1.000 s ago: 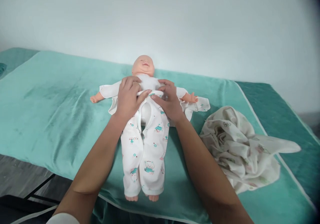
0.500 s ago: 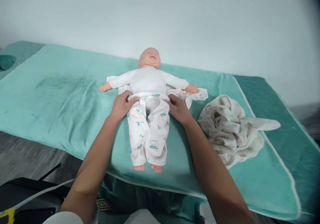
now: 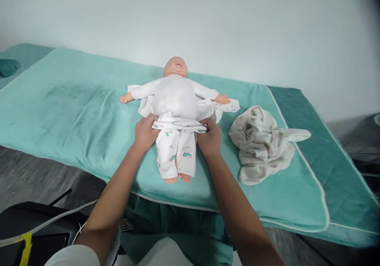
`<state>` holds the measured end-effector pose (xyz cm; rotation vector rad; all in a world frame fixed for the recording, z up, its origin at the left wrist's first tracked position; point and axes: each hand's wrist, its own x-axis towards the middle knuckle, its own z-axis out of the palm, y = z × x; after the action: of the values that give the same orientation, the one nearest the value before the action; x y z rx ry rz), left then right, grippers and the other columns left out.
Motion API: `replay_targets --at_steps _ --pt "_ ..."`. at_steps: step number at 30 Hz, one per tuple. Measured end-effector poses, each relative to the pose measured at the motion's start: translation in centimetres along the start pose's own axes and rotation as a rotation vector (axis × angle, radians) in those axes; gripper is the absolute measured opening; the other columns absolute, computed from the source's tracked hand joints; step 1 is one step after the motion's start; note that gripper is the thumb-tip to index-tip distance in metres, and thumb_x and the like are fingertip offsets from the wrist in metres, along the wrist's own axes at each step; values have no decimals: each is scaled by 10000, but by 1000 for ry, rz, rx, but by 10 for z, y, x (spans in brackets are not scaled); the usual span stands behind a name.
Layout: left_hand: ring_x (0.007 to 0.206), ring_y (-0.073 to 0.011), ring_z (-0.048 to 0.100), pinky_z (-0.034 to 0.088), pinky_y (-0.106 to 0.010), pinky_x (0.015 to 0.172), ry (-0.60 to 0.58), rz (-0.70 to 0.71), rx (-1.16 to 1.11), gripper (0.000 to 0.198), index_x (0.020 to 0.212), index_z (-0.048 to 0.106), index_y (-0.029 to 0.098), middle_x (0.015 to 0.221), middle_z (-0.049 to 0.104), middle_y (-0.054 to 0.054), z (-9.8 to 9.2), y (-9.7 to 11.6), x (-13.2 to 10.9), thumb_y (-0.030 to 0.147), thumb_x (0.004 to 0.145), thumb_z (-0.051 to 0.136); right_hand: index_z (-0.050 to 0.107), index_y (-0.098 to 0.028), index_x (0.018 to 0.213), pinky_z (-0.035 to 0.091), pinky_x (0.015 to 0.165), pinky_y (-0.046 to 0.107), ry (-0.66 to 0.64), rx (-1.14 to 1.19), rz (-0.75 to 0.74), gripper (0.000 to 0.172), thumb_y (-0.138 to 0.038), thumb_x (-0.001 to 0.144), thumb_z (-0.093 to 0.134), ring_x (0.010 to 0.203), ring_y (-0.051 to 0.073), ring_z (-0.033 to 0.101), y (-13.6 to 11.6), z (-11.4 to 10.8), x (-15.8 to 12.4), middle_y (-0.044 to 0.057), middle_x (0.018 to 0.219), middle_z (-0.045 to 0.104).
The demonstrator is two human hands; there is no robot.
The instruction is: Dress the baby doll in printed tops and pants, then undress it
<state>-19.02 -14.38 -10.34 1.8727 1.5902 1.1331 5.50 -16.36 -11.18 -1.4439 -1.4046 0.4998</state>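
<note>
Gripping the printed trousers' waistband (image 3: 178,126) at each hip of the baby doll (image 3: 175,95), left hand (image 3: 145,133) and right hand (image 3: 210,137) have fingers clamped; next, I'd judge, an even pull.

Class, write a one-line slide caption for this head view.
Both hands, left and right, grip the doll's trouser waistband on a green blanket.

A plain white wall (image 3: 237,24) rises behind a bed covered with a teal blanket (image 3: 74,99); grey wood-look floor (image 3: 26,175) lies below.
</note>
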Motion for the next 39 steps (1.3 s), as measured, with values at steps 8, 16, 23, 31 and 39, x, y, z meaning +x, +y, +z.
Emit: replay_targets --at_steps 8,16,23,31,39 --pt "925 -196 553 452 -318 871 -330 24 -166 421 783 496 206 939 577 -18 -32 7 -40 538 815 752 551 -206 748 419 767 328 -399 32 14 383 -527 767 758 788 196 491 -4 -24 -34 9 753 544" --pt "1349 -339 502 457 -481 1138 -387 76 -147 1034 1452 407 246 1442 483 -150 -37 10 -91 623 626 900 546 -217 1265 444 1076 491 -600 69 -30 923 -776 597 855 1253 347 529 -7 -47 -74 129 1302 572" --pt "1401 -448 444 420 -622 1153 -375 288 190 1169 1503 363 253 1456 464 -201 -31 25 -114 561 548 962 529 -204 1192 404 1097 588 -485 -53 -180 854 -715 606 882 1169 372 551 -14 -40 -96 143 1197 615" --pt "1005 -301 680 493 -493 979 -484 260 231 319 1128 575 242 1083 729 -68 -43 54 -110 466 917 660 536 -213 800 402 656 303 -575 -70 40 379 -509 779 771 690 171 506 -50 -57 -88 -1 746 583" --pt "803 -228 677 510 -319 653 -656 -160 -94 260 1031 639 271 913 721 12 -74 95 -108 322 793 732 689 -172 910 429 617 267 -973 407 522 379 -500 775 823 719 162 576 -82 -82 -69 36 824 675"
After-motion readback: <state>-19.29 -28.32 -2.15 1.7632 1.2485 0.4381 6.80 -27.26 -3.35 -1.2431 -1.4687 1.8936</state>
